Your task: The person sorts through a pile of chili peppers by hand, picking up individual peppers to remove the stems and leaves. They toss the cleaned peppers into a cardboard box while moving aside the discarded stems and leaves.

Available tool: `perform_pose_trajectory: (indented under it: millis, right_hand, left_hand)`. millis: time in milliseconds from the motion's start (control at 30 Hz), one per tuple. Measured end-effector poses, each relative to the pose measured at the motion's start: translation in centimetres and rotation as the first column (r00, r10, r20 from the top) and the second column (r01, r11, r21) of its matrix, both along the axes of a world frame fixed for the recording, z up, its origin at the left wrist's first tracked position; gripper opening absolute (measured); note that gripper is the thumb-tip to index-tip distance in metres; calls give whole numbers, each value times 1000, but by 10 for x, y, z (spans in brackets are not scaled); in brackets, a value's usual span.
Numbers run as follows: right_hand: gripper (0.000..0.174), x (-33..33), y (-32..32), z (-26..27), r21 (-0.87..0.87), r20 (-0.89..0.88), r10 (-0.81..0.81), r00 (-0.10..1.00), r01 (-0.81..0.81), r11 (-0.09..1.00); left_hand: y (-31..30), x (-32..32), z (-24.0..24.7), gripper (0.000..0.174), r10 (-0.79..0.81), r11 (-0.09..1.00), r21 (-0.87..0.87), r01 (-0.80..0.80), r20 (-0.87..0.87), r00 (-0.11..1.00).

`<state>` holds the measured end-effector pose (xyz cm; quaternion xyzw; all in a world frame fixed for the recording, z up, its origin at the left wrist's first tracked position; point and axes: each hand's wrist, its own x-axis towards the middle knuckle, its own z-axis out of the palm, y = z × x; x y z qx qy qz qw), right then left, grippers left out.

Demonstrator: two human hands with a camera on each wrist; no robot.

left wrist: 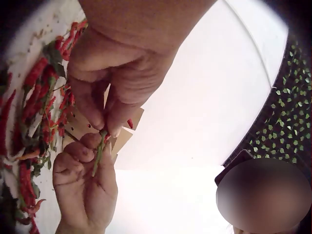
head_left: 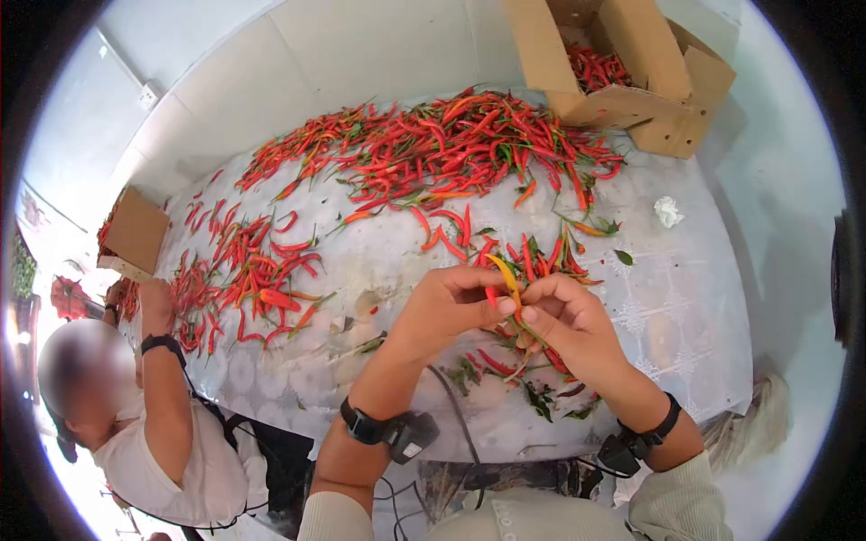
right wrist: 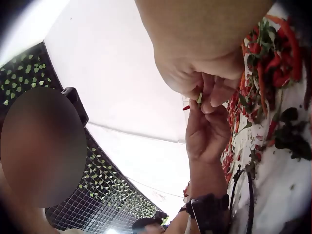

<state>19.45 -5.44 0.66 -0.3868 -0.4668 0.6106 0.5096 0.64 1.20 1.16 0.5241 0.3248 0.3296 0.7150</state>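
Observation:
Both hands meet above the near side of the table, in front of a small heap of chillies. In the head view the left hand (head_left: 448,311) pinches a yellow-orange chilli (head_left: 507,272) and a red chilli (head_left: 492,296) between thumb and fingers. The right hand (head_left: 573,325) touches it from the right, thumb and fingertips pinched at the green stem end. A green stem (left wrist: 98,158) shows between the two hands in the left wrist view. From the right wrist, a red tip (right wrist: 186,107) sticks out beside the fingers.
A large chilli pile (head_left: 451,144) lies at the back, a smaller one (head_left: 262,270) at left. Cardboard boxes (head_left: 663,108) stand back right, another box (head_left: 135,230) at left. Crumpled white paper (head_left: 667,212) lies at right. Another person (head_left: 180,433) sits at left.

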Motion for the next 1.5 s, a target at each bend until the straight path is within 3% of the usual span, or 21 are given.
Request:
perform_pose_trajectory:
  millis: [233, 300, 433, 467, 533, 667, 867, 933, 1000, 1067, 1133, 1200, 1267, 1367, 1467, 1500]
  right_hand:
    - [17, 3, -1, 1, -44, 107, 3, 994, 2, 999]
    - [17, 6, -2, 1, -32, 144, 24, 989, -19, 999]
    - [17, 18, 0, -8, 208, 532, -76, 843, -43, 977]
    - [18, 19, -1, -5, 139, 561, -45, 827, -41, 989]
    - [19, 13, -3, -10, 180, 499, -77, 863, -16, 984]
    - [22, 1, -3, -4, 220, 353, -177, 919, 102, 970]
    - [16, 8, -3, -11, 223, 499, -106, 860, -10, 975]
    - [15, 6, -4, -5, 169, 435, -96, 895, 24, 985]
    - [18, 10, -1, -7, 180, 434, -129, 892, 54, 982]
    - [19, 17, 4, -6, 224, 418, -195, 887, 108, 969]
    - [20, 25, 10, -5, 258, 405, -260, 877, 163, 952]
    - [21, 31, 12, 7, 260, 350, -326, 878, 243, 934]
    - [23, 41, 18, 11, 320, 327, -358, 875, 253, 913]
    - [24, 52, 22, 18, 327, 329, -431, 840, 327, 887]
    - [26, 54, 25, 27, 350, 325, -490, 809, 378, 857]
    - [26, 55, 25, 29, 358, 318, -503, 804, 389, 849]
  left_hand:
    - [5, -5, 0, 20, -98, 995, -8, 98, 15, 995]
    - [5, -8, 3, 18, -45, 999, 17, 45, -22, 999]
    - [16, -23, 5, 16, 78, 996, 31, -79, 29, 997]
    - [20, -29, 4, 16, 110, 993, 27, -112, 53, 992]
    - [22, -36, 7, 16, 162, 987, 4, -162, 71, 984]
    - [17, -27, 7, 16, 74, 997, 15, -75, 71, 995]
    - [0, -6, 12, 19, -43, 995, 88, 56, -138, 989]
    - [3, -10, 10, 22, 11, 989, 149, 8, -122, 992]
    - [10, -23, 14, 22, 136, 991, 5, -136, -3, 991]
    - [21, -41, 18, 19, 371, 926, 62, -371, 19, 928]
    - [41, -73, 7, 18, 543, 822, 47, -567, 230, 807]
    - [60, -107, -1, 23, 728, 628, -254, -735, 526, 440]
    - [64, -137, 6, 26, 853, 397, -592, -701, 521, 44]
    - [61, -187, -30, 27, 713, 690, -613, -386, 668, 214]
    - [72, -161, -25, 30, 751, 642, -605, -471, 621, 225]
    - [71, -147, -22, 30, 718, 682, -535, -499, 619, 318]
